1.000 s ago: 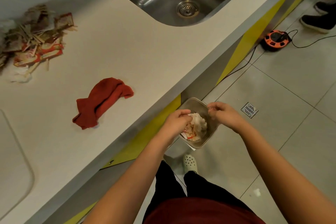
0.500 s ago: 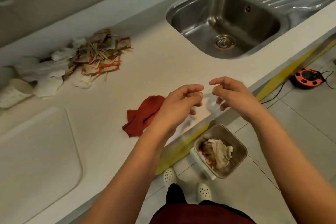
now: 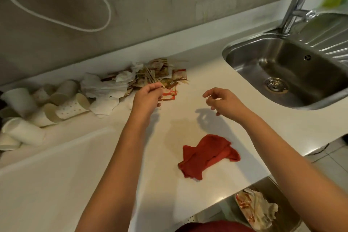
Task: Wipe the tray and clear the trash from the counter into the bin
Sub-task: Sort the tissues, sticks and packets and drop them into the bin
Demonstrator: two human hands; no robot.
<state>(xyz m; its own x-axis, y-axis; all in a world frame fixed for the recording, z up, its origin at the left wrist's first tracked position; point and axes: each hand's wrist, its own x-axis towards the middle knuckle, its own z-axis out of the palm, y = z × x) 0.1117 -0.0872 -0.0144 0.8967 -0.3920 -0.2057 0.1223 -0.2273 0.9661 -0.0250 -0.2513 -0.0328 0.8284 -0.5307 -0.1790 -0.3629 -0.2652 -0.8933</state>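
Note:
A heap of trash, made of sauce packets, wooden sticks and crumpled napkins, lies at the back of the white counter. My left hand hovers at the heap's near edge with loosely curled fingers and holds nothing. Empty too, my right hand hangs relaxed over bare counter to the right. A red cloth lies crumpled near the front edge. The white tray sits at the lower left. Down on the floor, the bin holds wrappers and napkins.
Several paper cups lie tipped over at the far left beside the napkins. A steel sink with a tap fills the right side of the counter. A white cable hangs on the wall behind.
Both hands rose from the bin, empty, and reached forward over the counter. The left hand now sits at the trash heap's edge. The view swung up from floor to counter.

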